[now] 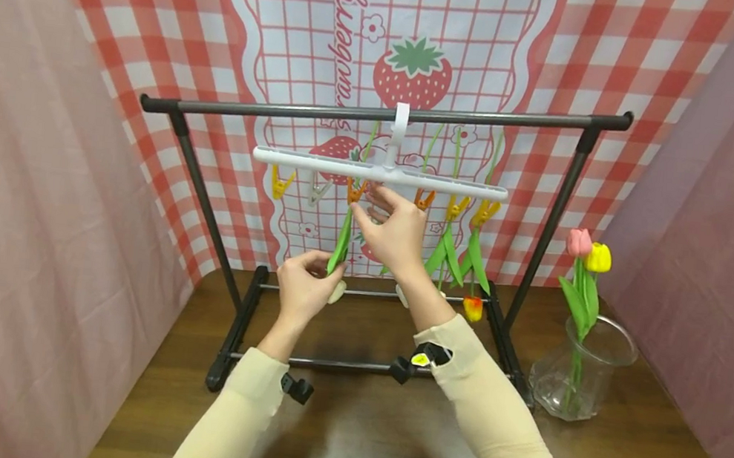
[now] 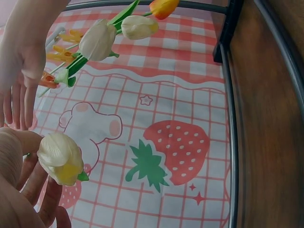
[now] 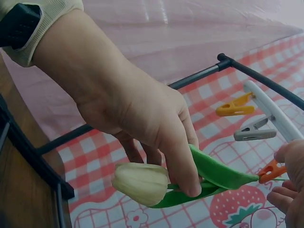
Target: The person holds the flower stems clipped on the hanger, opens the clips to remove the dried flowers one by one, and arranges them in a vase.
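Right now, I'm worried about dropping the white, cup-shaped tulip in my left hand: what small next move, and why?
Perhaps slowly loosen the left hand on the tulip: its thin green stem appears to pass up through the orange plastic clip, with the right hand close by.

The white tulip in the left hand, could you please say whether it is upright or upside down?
Upside down; the head view shows the white tulip with its bloom below its leaf.

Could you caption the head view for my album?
Left hand holds a pale tulip, right hand beside an orange clip under a white hanger; other tulips hang alongside.
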`<action>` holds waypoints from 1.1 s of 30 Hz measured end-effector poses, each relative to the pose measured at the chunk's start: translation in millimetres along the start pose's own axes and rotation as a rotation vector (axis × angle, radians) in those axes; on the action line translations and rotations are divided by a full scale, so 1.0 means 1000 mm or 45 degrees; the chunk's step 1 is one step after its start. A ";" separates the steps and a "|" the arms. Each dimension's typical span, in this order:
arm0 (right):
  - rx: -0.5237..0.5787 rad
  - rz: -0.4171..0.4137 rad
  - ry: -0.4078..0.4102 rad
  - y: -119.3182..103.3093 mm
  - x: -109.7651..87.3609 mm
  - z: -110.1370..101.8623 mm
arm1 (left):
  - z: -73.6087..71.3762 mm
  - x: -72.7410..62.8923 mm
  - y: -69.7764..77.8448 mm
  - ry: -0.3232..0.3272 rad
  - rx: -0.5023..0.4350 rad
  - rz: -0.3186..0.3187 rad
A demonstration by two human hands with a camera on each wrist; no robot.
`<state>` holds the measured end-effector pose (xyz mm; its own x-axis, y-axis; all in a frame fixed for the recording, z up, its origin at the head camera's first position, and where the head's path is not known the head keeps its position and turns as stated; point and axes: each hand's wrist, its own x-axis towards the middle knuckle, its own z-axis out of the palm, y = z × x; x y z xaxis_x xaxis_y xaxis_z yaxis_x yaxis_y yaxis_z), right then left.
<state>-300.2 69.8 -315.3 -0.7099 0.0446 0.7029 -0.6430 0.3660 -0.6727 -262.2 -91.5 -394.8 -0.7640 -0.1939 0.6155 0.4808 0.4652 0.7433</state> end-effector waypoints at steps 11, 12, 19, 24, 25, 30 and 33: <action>0.039 0.070 0.078 0.001 0.009 0.013 | -0.002 -0.002 0.001 -0.012 0.000 -0.014; 0.038 0.062 0.089 0.000 0.009 0.014 | -0.002 -0.002 0.000 -0.015 0.007 -0.015; 0.097 0.042 0.203 -0.003 0.011 0.022 | -0.002 -0.004 0.000 -0.026 0.033 -0.033; 0.140 0.042 0.257 -0.003 0.011 0.024 | -0.003 -0.004 -0.001 -0.024 0.055 -0.037; 0.150 0.048 0.265 -0.003 0.012 0.025 | -0.004 -0.004 -0.001 -0.024 0.057 -0.036; 0.191 0.101 0.285 0.000 0.012 0.027 | -0.006 -0.004 0.000 -0.026 0.073 -0.019; 0.186 0.111 0.280 0.000 0.011 0.028 | -0.007 -0.004 0.000 -0.043 0.066 -0.018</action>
<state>-316.3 44.6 -314.0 -0.6954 0.2765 0.6633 -0.6282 0.2144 -0.7479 -255.8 -97.0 -395.3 -0.7850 -0.1716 0.5953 0.4478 0.5068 0.7366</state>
